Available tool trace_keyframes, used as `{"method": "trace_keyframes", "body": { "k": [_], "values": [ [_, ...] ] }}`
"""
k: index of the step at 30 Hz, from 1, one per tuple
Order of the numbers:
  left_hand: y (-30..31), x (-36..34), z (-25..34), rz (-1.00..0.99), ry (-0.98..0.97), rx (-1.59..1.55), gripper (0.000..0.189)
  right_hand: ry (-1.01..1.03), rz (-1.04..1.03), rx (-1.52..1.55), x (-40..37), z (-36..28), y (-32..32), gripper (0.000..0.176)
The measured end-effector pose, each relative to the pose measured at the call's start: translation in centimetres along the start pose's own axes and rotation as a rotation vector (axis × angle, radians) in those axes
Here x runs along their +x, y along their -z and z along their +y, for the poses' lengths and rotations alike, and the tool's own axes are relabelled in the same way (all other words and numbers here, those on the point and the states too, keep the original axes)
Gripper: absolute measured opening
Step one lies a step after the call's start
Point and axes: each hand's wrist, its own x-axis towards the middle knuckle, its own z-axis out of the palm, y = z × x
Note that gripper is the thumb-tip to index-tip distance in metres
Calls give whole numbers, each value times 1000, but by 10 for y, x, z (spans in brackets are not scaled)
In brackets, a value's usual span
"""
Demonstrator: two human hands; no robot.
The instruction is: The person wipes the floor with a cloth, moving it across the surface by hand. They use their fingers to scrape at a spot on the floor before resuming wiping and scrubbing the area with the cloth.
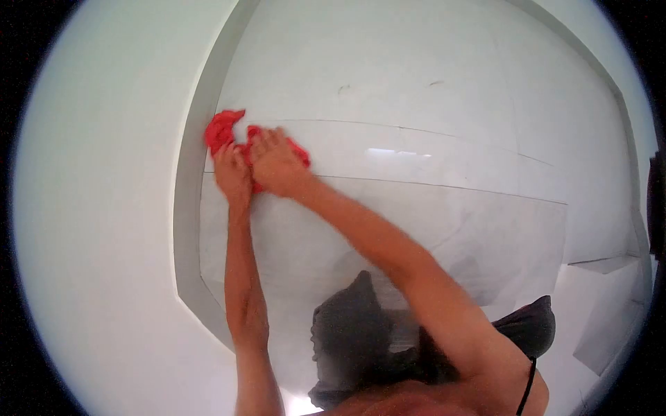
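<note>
A bunched red cloth (222,132) lies on the pale grey floor (416,83), close against the skirting at the left wall. My left hand (233,173) presses on the lower left part of the cloth, its fingers bent over the fabric. Just to its right, my right hand (276,163) lies flat on the cloth with the fingers stretched forward. Red fabric shows between the two hands and past the right hand's outer edge. The part under my palms is hidden.
A grey skirting strip (191,180) borders the white wall (104,173) at the left. Thin joint lines cross the floor. At the lower right stands a white boxy block (603,291). A dark object (655,208) shows at the right edge.
</note>
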Motion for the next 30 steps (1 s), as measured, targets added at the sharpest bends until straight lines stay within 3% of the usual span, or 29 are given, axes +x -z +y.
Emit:
{"method": "trace_keyframes", "body": {
  "k": [1, 2, 3, 4, 5, 6, 7, 8, 9, 10, 11, 12, 13, 15, 16, 19, 21, 23, 24, 26, 27, 28, 29, 30],
  "values": [
    [-27, 6, 19, -21, -55, -22, 37, -21, 73, 13, -11, 30, -5, 38],
    [-19, 71, -5, -64, -103, -161, 36, -128, -147, 52, 69, 29, 3, 33],
    [-51, 82, 8, -62, -198, -292, 34, -223, -201, 118, 68, 57, 22, 31],
    [-92, 89, 34, -14, -309, -235, 28, -191, -26, 50, 46, 95, 9, 29],
    [-94, 98, 89, 18, -540, -89, 22, -268, -90, -42, 30, 116, 47, 22],
    [-132, 100, 111, -84, -460, -132, 37, -296, 31, 41, 12, 146, 54, 30],
    [-148, 101, 159, -198, -438, -68, 34, -270, 105, -38, -14, 180, 61, 32],
    [-139, 98, 222, -288, -362, -1, 15, -296, 76, -6, -38, 203, 87, 33],
    [-167, 81, 255, 158, -560, -184, 13, -440, 33, -29, -61, 225, 107, 36],
    [-155, 80, 300, -187, -559, -114, 23, -479, 61, -77, -89, 245, 121, 38],
    [-184, 62, 336, -15, -664, -324, 12, -521, 91, -128, -115, 263, 137, 40],
    [-177, 61, 365, -145, -811, -323, 19, -572, 115, -216, -142, 278, 146, 41],
    [-192, 51, 394, -69, -804, -437, 18, -632, 137, -309, -167, 287, 153, 42],
    [-204, 34, 428, -188, -924, -430, 16, -692, 175, -393, -201, 299, 161, 39],
    [-196, 47, 394, -192, -894, -474, 16, -692, 182, -451, -179, 277, 142, 38],
    [-188, 34, 452, -263, -895, -419, 15, -768, 210, -272, -209, 320, 172, 33],
    [-198, 43, 447, -269, -882, -415, 14, -733, 210, -127, -199, 329, 169, 26],
    [-199, 70, 419, -473, -836, -103, 13, -607, 288, -142, -162, 316, 161, 19],
    [-203, 78, 385, -285, -833, -212, 15, -518, 380, -198, -143, 316, 138, 18],
    [-173, 91, 307, -110, -786, -286, 16, -520, 225, -34, -87, 259, 139, 24],
    [-149, 100, 271, -252, -715, -244, 16, -381, 334, -134, -70, 248, 96, 25],
    [-136, 98, 230, -233, -648, -338, 23, -402, 329, -2, -55, 217, 90, 26],
    [-131, 98, 181, -222, -570, -329, 32, -379, 247, 19, -39, 187, 81, 32],
    [-87, 86, 164, -255, -408, -265, 35, -355, 164, 41, -24, 158, 72, 38]
  ]
}}
